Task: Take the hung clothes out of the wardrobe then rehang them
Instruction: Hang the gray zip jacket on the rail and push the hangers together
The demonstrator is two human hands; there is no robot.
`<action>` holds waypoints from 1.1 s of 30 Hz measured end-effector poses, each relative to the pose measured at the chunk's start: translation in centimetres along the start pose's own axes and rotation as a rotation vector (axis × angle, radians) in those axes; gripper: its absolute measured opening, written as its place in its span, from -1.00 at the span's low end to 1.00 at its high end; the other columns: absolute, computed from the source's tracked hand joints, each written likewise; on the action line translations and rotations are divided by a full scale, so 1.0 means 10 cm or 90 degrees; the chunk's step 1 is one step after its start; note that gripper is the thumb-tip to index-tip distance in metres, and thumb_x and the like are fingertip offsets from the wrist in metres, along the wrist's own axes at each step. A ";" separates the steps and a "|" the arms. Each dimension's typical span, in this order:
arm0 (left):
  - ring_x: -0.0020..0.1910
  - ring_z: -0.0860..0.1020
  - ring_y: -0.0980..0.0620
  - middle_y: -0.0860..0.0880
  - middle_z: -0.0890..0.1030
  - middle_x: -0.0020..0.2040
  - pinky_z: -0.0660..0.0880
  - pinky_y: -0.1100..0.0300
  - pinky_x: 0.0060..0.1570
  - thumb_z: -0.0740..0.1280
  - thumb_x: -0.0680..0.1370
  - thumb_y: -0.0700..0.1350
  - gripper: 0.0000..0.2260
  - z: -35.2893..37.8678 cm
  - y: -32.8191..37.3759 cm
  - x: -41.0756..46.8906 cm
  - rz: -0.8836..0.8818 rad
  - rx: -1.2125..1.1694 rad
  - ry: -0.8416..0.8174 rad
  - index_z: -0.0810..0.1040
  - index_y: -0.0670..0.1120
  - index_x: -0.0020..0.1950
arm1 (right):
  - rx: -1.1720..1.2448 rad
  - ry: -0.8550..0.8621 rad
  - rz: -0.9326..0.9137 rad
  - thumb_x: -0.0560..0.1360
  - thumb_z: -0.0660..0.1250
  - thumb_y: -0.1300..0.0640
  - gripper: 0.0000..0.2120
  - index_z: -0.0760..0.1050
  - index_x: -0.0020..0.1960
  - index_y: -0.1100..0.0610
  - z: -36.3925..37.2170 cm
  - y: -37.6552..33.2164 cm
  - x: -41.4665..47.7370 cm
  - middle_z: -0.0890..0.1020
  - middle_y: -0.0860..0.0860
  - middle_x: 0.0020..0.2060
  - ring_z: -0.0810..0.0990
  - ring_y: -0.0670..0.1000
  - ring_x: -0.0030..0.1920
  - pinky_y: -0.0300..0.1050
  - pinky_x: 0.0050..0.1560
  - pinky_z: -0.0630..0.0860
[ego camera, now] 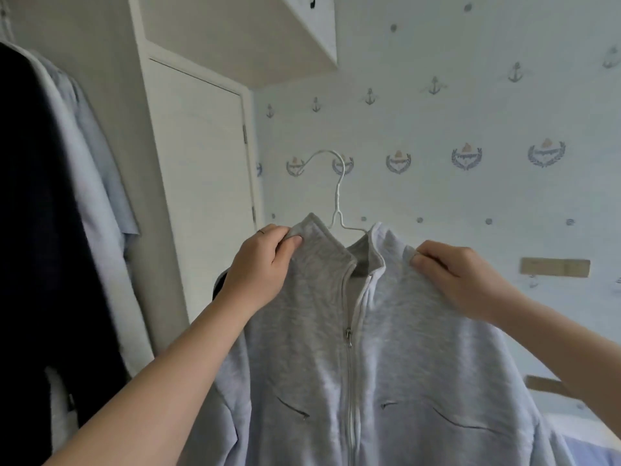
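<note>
A light grey zip-up jacket (386, 364) hangs on a white wire hanger (336, 193), held up in front of me in mid-air. My left hand (258, 267) grips the jacket's left shoulder beside the collar, thumb on top of the fabric. My right hand (453, 277) pinches the right shoulder. The hanger's hook stands free above the collar and catches on nothing. The zip is closed up to the chest, with the collar open above it.
At the left hang a dark garment (40, 230) and a pale blue shirt (97, 183) in the wardrobe. A white cabinet door (201, 183) and an overhead cupboard (268, 38) stand behind. Anchor-patterned wallpaper (470, 112) covers the wall on the right.
</note>
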State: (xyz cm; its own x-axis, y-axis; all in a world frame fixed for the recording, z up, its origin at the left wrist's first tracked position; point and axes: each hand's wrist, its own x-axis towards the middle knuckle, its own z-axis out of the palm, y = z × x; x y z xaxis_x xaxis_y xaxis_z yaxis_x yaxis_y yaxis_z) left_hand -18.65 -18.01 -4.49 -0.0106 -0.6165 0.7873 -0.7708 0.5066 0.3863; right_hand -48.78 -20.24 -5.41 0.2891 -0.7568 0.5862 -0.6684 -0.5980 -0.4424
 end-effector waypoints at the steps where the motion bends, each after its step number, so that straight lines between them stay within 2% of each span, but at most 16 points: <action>1: -0.36 0.33 0.06 0.05 0.34 -0.37 0.26 0.14 -0.31 0.25 0.65 -0.09 -0.64 -0.21 0.03 0.02 0.003 0.015 0.021 0.28 -0.05 -0.33 | 0.011 -0.002 -0.022 0.61 0.22 0.03 -0.76 0.46 -0.23 0.00 -0.04 -0.17 0.07 0.53 -0.06 -0.40 0.45 -0.07 -0.36 -0.06 -0.25 0.44; 4: -0.36 0.31 0.06 0.05 0.31 -0.39 0.23 0.13 -0.32 0.24 0.65 -0.09 -0.63 -0.85 0.11 0.06 0.013 0.061 0.087 0.26 -0.08 -0.33 | 0.057 -0.012 -0.085 0.61 0.21 0.00 -0.74 0.50 -0.22 0.02 -0.12 -0.71 0.29 0.53 -0.09 -0.40 0.43 -0.13 -0.39 -0.06 -0.25 0.43; 9: -0.42 0.28 0.08 0.09 0.30 -0.46 0.24 0.11 -0.34 0.24 0.66 -0.06 -0.60 -1.90 0.13 0.09 0.005 0.123 0.156 0.27 -0.09 -0.35 | 0.159 -0.012 -0.162 0.58 0.23 -0.05 -0.73 0.58 -0.22 -0.01 -0.07 -1.64 0.63 0.58 -0.06 -0.36 0.53 -0.10 -0.33 -0.03 -0.17 0.46; 12: -0.43 0.28 0.12 0.05 0.30 -0.44 0.23 0.19 -0.36 0.25 0.66 -0.06 -0.63 -2.48 0.00 0.14 0.012 0.151 0.174 0.33 -0.17 -0.32 | 0.209 -0.009 -0.197 0.58 0.25 -0.05 -0.71 0.59 -0.24 0.01 0.07 -2.18 0.83 0.60 -0.06 -0.36 0.57 -0.07 -0.27 -0.02 -0.14 0.47; 14: -0.41 0.32 0.13 0.02 0.35 -0.42 0.26 0.22 -0.35 0.26 0.64 -0.06 -0.68 -2.83 -0.13 0.17 0.002 0.184 0.203 0.40 -0.10 -0.30 | 0.244 -0.012 -0.200 0.58 0.25 -0.06 -0.70 0.62 -0.21 0.05 0.20 -2.51 0.98 0.63 -0.02 -0.32 0.61 -0.01 -0.21 -0.02 -0.10 0.51; 17: -0.24 0.53 0.12 0.01 0.58 -0.26 0.45 0.16 -0.14 0.31 0.61 -0.03 -0.84 -3.32 -0.43 0.26 -0.055 0.214 0.264 0.57 -0.02 -0.14 | 0.291 -0.006 -0.202 0.58 0.27 -0.04 -0.65 0.58 -0.20 0.20 0.42 -2.99 1.22 0.60 0.16 -0.28 0.54 0.04 -0.27 -0.08 -0.22 0.41; 19: -0.02 0.57 0.12 0.08 0.63 -0.03 0.51 0.09 0.08 0.30 0.61 0.00 -0.92 -3.60 -0.54 0.30 -0.098 0.221 0.346 0.59 0.07 -0.01 | 0.331 -0.008 -0.198 0.57 0.28 -0.03 -0.62 0.54 -0.20 0.28 0.57 -3.30 1.38 0.51 0.15 -0.36 0.45 0.03 -0.32 -0.11 -0.29 0.32; 20: 0.01 0.55 0.13 0.10 0.60 0.03 0.48 0.11 0.13 0.27 0.62 0.02 -0.92 -3.72 -0.56 0.31 -0.104 0.205 0.384 0.57 0.13 0.00 | 0.352 -0.011 -0.194 0.57 0.28 -0.03 -0.61 0.53 -0.22 0.29 0.64 -3.46 1.47 0.48 0.10 -0.39 0.44 0.02 -0.33 -0.12 -0.30 0.31; 22: -0.03 0.47 0.23 0.12 0.52 0.04 0.37 0.23 0.09 0.20 0.65 0.09 -0.88 -3.83 -0.50 0.30 -0.063 0.110 0.417 0.50 0.13 0.03 | 0.384 -0.010 -0.190 0.55 0.30 -0.02 -0.60 0.51 -0.25 0.31 0.78 -3.76 1.65 0.45 0.06 -0.41 0.42 0.03 -0.35 -0.13 -0.32 0.31; 23: 0.02 0.45 0.28 0.13 0.49 0.09 0.31 0.32 0.09 0.18 0.65 0.16 -0.81 -3.86 -0.50 0.30 -0.046 0.062 0.404 0.48 0.12 0.14 | 0.397 -0.007 -0.190 0.55 0.30 -0.01 -0.60 0.49 -0.26 0.32 0.84 -3.91 1.73 0.44 0.07 -0.41 0.41 0.03 -0.35 -0.13 -0.32 0.30; 25: 0.31 0.34 0.31 0.20 0.40 0.34 0.22 0.43 0.23 0.19 0.52 0.40 -0.39 -3.92 -0.61 0.33 -0.058 0.016 0.365 0.36 0.10 0.46 | 0.420 -0.003 -0.200 0.54 0.31 0.00 -0.58 0.46 -0.26 0.35 0.96 -4.20 1.90 0.43 0.08 -0.40 0.40 0.02 -0.35 -0.13 -0.32 0.29; 26: 0.41 0.28 0.28 0.22 0.34 0.42 0.20 0.35 0.35 0.22 0.40 0.50 -0.20 -3.97 -0.73 0.38 -0.069 0.020 0.364 0.28 0.09 0.53 | 0.429 -0.006 -0.208 0.54 0.30 -0.01 -0.58 0.46 -0.26 0.36 1.02 -4.33 1.97 0.43 0.08 -0.40 0.39 0.01 -0.35 -0.14 -0.32 0.29; 27: 0.45 0.28 0.21 0.19 0.34 0.46 0.21 0.21 0.44 0.25 0.30 0.54 -0.10 -4.03 -0.85 0.46 -0.076 0.039 0.377 0.28 0.11 0.52 | 0.438 -0.013 -0.216 0.54 0.30 -0.01 -0.58 0.46 -0.27 0.34 1.07 -4.47 2.04 0.42 0.08 -0.39 0.39 0.00 -0.36 -0.14 -0.33 0.28; 29: 0.43 0.37 0.08 0.10 0.45 0.42 0.31 -0.02 0.44 0.28 0.21 0.60 -0.08 -4.18 -1.10 0.62 -0.080 0.103 0.434 0.39 0.11 0.43 | 0.454 -0.028 -0.234 0.55 0.30 0.00 -0.65 0.46 -0.29 0.22 1.19 -4.73 2.17 0.40 0.08 -0.38 0.36 -0.01 -0.36 -0.13 -0.32 0.27; 31: 0.44 0.35 0.02 0.06 0.45 0.42 0.31 -0.09 0.42 0.25 0.23 0.61 -0.08 -4.31 -1.32 0.77 -0.099 0.155 0.489 0.38 0.08 0.42 | 0.472 -0.040 -0.248 0.55 0.30 0.02 -0.72 0.47 -0.26 0.17 1.31 -4.98 2.30 0.40 0.08 -0.36 0.35 0.00 -0.34 -0.12 -0.29 0.27; 33: 0.45 0.33 0.00 0.05 0.45 0.41 0.30 -0.11 0.41 0.25 0.30 0.52 -0.19 -4.46 -1.53 0.93 -0.114 0.184 0.559 0.38 0.08 0.42 | 0.486 -0.047 -0.252 0.54 0.30 0.03 -0.71 0.51 -0.24 0.22 1.42 -5.20 2.44 0.43 0.08 -0.34 0.37 0.01 -0.32 -0.12 -0.28 0.29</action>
State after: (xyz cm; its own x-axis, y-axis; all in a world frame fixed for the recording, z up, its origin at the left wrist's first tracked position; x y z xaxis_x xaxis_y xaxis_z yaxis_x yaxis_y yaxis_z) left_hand 21.47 -4.65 18.35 0.5160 0.0639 0.8542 -0.8443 0.2060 0.4947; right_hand 2.79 -11.30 22.24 0.4656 -0.4540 0.7597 0.1268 -0.8153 -0.5650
